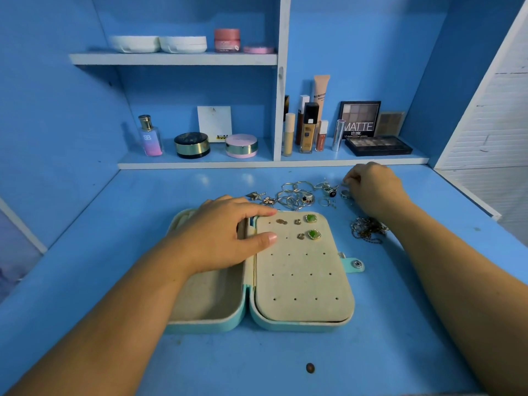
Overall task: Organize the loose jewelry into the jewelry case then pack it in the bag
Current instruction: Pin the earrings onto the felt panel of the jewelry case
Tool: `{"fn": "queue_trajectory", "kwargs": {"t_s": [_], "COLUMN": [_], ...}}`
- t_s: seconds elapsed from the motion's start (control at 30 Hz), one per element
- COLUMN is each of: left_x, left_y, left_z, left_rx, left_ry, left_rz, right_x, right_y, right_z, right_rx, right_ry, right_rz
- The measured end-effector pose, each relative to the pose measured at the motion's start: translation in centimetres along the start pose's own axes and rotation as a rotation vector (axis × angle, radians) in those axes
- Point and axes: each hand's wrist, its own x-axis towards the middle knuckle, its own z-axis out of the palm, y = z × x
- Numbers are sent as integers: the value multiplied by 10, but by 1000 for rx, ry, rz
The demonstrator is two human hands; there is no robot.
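A teal jewelry case [303,326] lies open on the blue desk, its beige lining up. The right half is a perforated earring panel [303,270] holding two green earrings [311,218] and small gold studs [281,221]. My left hand [225,232] rests flat across the case's hinge, fingers straight on the panel's top left. Behind the case lies a loose pile of silver rings and hoops [297,195]. My right hand [371,185] hovers at the pile's right end with fingers curled; what they pinch is hidden. A tangle of chains [368,228] lies under my right forearm.
Shelves at the back carry a perfume bottle [150,137], compacts [192,144], foundation bottles [308,130] and eyeshadow palettes [377,145]. A small brown bead [310,367] sits near the desk's front. The case's snap tab [355,264] sticks out to the right.
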Motion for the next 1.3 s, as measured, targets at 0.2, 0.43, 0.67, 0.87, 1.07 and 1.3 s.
{"fn": "queue_trajectory", "kwargs": {"t_s": [0.2,0.43,0.67,0.87,1.07,1.3], "left_x": [0,1,5,5,3,1], "left_y": [-3,-6,-7,-5,-5,0], "left_z": [2,4,9,8,7,2], "left_rx": [-2,-22,-405,-508,-508,-354], "left_ry": [-21,35,337,333,368,464], "left_rz": [29,83,48,11,-33,159], "right_x": [-16,-66,-81,-86,-87,-90], "right_y": [-20,-61,-82,-88,-90,-93], "right_z": [-15,-26,-15,-11,-9,-10], "right_rx": [135,420,607,676,663,632], "right_ry": [236,-95,-93,-92,-103,-148], "right_rz": [-209,-448,-483,-524,-504,-434]}}
